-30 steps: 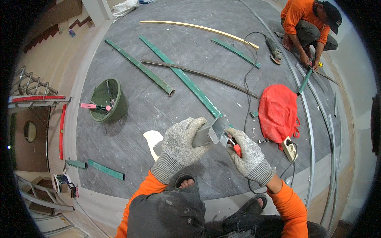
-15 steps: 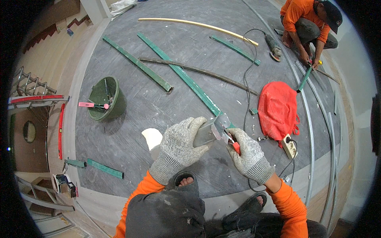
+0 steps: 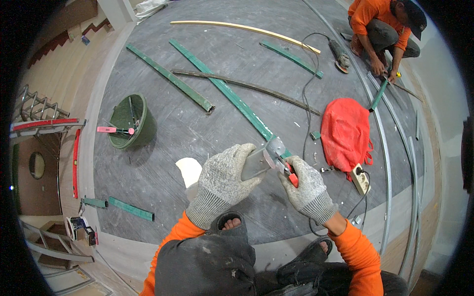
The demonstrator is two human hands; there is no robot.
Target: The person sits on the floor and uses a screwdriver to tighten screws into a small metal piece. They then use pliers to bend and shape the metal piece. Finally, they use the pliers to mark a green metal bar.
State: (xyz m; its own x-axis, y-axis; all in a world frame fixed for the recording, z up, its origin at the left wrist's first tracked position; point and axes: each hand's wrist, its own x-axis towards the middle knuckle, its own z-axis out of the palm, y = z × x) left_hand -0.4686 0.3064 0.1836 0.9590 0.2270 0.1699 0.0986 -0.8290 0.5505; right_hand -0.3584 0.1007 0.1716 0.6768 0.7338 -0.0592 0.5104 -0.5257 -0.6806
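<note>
Both of my hands wear grey knit gloves. My left hand (image 3: 224,170) grips a short piece of thin grey metal channel (image 3: 254,164), thumb along its lower side; bent flaps show at its far end. My right hand (image 3: 306,190) is closed around red-handled snips (image 3: 293,179), whose jaws are at the flaps of the channel. Whether the jaws are closed on the metal is too small to tell. Behind the channel's end lies a long green metal bar (image 3: 237,102) on the floor. Beside my left wrist is a pale rounded piece (image 3: 188,170), partly hidden.
A green bucket (image 3: 148,123) with tools stands left. Rightward lie a red cloth bag (image 3: 345,133), a socket strip (image 3: 361,179) and a corded angle grinder (image 3: 339,55). More bars and a wooden strip (image 3: 247,30) lie ahead. A co-worker (image 3: 382,29) crouches far right, handling a green bar.
My right hand with the snips has shifted very slightly left at the channel's end. My left hand keeps its hold. The co-worker's hands have moved a little.
</note>
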